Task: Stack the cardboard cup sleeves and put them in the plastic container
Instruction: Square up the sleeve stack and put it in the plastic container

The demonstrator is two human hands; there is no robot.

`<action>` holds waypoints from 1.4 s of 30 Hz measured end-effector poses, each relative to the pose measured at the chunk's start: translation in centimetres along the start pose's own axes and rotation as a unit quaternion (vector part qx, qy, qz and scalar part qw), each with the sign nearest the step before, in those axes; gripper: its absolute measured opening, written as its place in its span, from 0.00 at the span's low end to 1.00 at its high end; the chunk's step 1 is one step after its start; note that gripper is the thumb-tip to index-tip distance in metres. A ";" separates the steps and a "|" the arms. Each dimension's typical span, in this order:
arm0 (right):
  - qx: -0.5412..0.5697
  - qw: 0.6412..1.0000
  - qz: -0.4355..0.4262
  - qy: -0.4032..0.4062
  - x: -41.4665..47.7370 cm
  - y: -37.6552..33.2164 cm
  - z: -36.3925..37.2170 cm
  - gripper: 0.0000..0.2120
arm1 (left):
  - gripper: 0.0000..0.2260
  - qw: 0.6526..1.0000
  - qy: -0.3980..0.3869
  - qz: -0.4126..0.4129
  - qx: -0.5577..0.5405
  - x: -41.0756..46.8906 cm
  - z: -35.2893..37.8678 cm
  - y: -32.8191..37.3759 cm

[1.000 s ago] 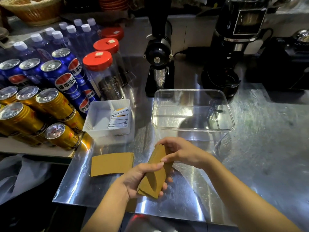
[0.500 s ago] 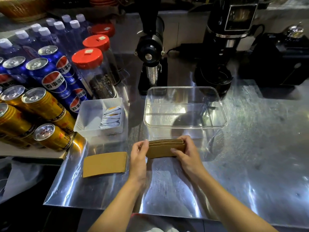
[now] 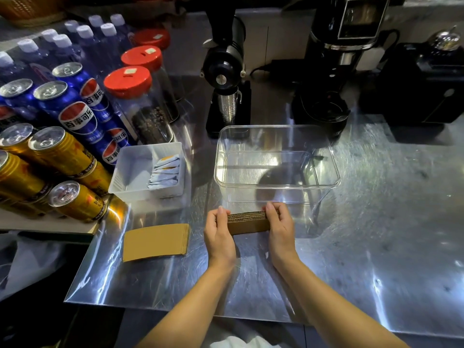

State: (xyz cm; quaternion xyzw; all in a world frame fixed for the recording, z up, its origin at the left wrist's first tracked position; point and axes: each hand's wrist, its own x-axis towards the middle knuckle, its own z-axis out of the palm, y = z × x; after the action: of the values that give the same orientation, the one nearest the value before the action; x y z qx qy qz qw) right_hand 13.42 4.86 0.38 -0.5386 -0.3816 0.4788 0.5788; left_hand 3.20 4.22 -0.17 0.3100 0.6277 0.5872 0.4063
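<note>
A stack of brown cardboard cup sleeves (image 3: 248, 222) stands on its long edge on the steel counter, squeezed between my left hand (image 3: 219, 238) at its left end and my right hand (image 3: 281, 231) at its right end. The clear plastic container (image 3: 276, 183) sits open and empty just behind the stack, almost touching it. A second small pile of flat sleeves (image 3: 155, 242) lies on the counter to the left of my left hand.
A white tray (image 3: 128, 177) with sachets sits left of the container. Stacked soda cans (image 3: 62, 151), water bottles and red-lidded jars (image 3: 135, 96) crowd the left. Two black coffee grinders (image 3: 226, 79) (image 3: 331, 71) stand behind the container. The counter's front edge runs close below my wrists.
A second ago the stack was tilted in both hands above the counter. It has since been turned upright on its edge and squared between my palms, in front of the container.
</note>
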 end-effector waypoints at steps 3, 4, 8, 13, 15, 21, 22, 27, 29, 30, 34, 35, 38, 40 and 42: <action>-0.012 1.000 0.003 0.004 0.0 -0.1 0.0 0.10 | 0.13 1.000 0.001 -0.004 0.002 0.2 0.2 0.3; -0.012 1.000 -0.007 0.004 -0.1 -0.2 0.0 0.10 | 0.14 1.000 0.006 0.003 0.000 0.3 0.2 0.5; -0.023 0.999 -0.021 -0.011 -0.4 -0.2 0.1 0.10 | 0.14 1.000 0.003 0.010 -0.007 0.5 -0.1 0.7; -0.032 0.999 0.015 -0.036 -0.3 0.5 -0.1 0.09 | 0.16 0.998 -0.029 -0.046 0.017 0.9 -0.6 0.7; -0.028 0.996 0.027 -0.077 -0.3 0.8 -0.6 0.08 | 0.16 0.996 -0.043 -0.069 0.031 1.2 -0.8 1.1; -0.039 0.990 0.035 -0.130 0.1 0.6 -1.1 0.16 | 0.10 0.977 -0.155 -0.146 0.006 1.4 -2.0 3.1; -0.032 0.991 0.037 -0.122 0.2 0.4 -0.9 0.16 | 0.13 0.969 -0.186 -0.160 -0.013 1.3 -2.5 3.4; -0.027 0.991 0.034 -0.129 0.0 -1.1 1.3 0.17 | 0.15 0.981 -0.143 -0.132 0.010 1.8 -5.0 5.1; -0.026 0.988 0.040 -0.150 0.0 -1.8 2.5 0.16 | 0.14 0.986 -0.092 -0.137 0.010 2.3 -6.0 5.8; -0.034 0.986 0.042 -0.155 -0.1 -2.2 3.3 0.15 | 0.14 0.987 -0.076 -0.139 0.006 2.5 -6.7 6.1; -0.062 0.981 0.059 -0.174 -0.7 -3.5 6.0 0.13 | 0.15 0.990 -0.033 -0.132 0.024 3.4 -9.6 7.1; -0.074 0.978 0.066 -0.184 -0.9 -3.6 6.7 0.13 | 0.15 0.990 -0.024 -0.133 0.031 3.6 -10.4 7.2; -0.096 0.970 0.083 -0.208 -1.3 -3.8 8.4 0.11 | 0.13 0.989 -0.018 -0.137 0.043 4.1 -12.4 7.5; -0.101 0.966 0.091 -0.219 -1.5 -3.7 9.5 0.09 | 0.11 0.989 -0.008 -0.138 0.049 4.4 -13.5 7.5; -0.128 0.959 0.092 -0.235 -1.7 -3.5 10.6 0.09 | 0.11 0.990 0.000 -0.131 0.058 4.8 -14.8 7.4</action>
State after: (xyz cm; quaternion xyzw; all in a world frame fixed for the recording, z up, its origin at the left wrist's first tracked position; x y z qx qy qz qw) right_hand 3.33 6.08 5.30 -0.5132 -0.5137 0.5901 0.3530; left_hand -12.65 2.10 6.19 0.2484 0.6955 0.4917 0.4614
